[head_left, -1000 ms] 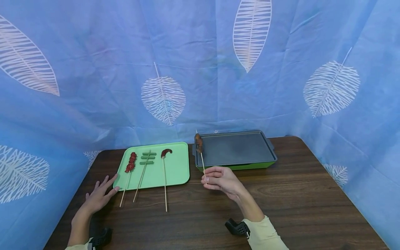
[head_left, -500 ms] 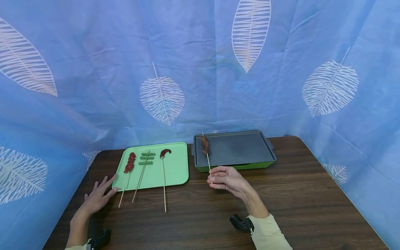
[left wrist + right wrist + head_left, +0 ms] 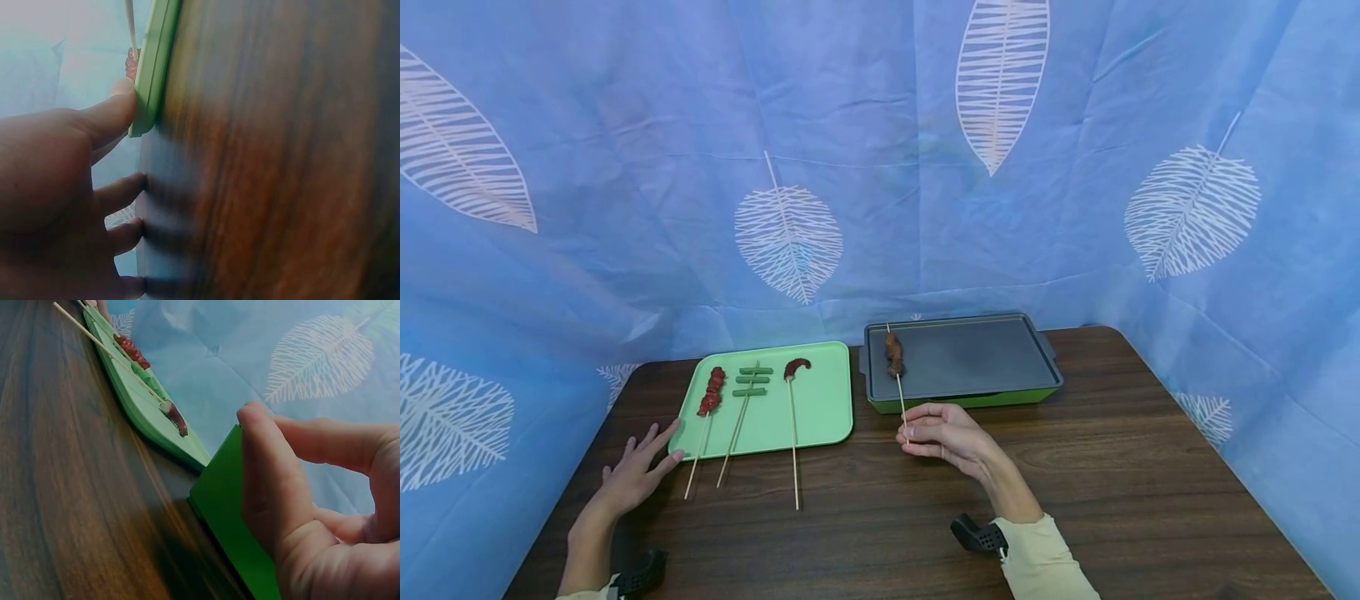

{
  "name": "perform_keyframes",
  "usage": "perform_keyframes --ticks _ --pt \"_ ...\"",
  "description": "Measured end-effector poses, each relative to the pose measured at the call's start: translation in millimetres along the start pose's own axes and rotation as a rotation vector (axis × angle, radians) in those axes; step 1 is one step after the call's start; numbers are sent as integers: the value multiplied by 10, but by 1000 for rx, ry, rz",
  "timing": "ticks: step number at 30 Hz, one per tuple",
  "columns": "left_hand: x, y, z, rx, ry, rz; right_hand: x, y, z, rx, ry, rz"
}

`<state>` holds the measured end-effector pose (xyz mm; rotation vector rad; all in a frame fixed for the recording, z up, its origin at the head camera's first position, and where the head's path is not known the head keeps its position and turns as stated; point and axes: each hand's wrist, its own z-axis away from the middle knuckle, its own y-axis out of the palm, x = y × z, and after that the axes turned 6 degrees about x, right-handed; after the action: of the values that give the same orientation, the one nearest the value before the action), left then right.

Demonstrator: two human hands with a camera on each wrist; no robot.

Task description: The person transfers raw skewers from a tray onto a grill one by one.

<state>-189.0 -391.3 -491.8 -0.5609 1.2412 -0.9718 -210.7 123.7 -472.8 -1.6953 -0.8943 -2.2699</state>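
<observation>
My right hand [image 3: 951, 437] pinches the bare stick end of a brown meat skewer [image 3: 894, 354] between thumb and fingers. Its meat end lies over the left part of a dark grill plate [image 3: 977, 354]. In the right wrist view the fingers hide that skewer. At the near left corner of a light green tray [image 3: 823, 412], my left hand [image 3: 631, 477] has its fingers spread. Its thumb rests on the tray's rim in the left wrist view. On the tray lie a red meat skewer [image 3: 711, 392], a green bean skewer [image 3: 751, 379] and a dark red tentacle skewer [image 3: 796, 368].
The grill plate sits on a bright green base [image 3: 1007, 397]. Several stick ends reach over the tray's front edge, above the brown wooden table [image 3: 865, 533]. A blue cloth with white leaves [image 3: 880, 208] hangs close behind the tray and grill.
My right hand has moved a little to the right, taking the brown skewer from the grill plate's left edge further over it. The skewer's meat end has dropped slightly. My left hand keeps its place.
</observation>
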Motion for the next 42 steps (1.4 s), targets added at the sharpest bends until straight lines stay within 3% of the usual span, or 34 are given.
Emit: perform_keyframes --ticks 22,29,37,42 --pt "28 6 4 -1 14 5 -8 -50 12 20 10 27" --pt "28 9 -9 -6 20 2 121 -59 96 -40 7 213" --pt "12 14 -4 -8 22 -3 360 27 256 -208 -131 473" --pt "-3 2 7 -1 13 4 460 269 286 -139 -193 466"
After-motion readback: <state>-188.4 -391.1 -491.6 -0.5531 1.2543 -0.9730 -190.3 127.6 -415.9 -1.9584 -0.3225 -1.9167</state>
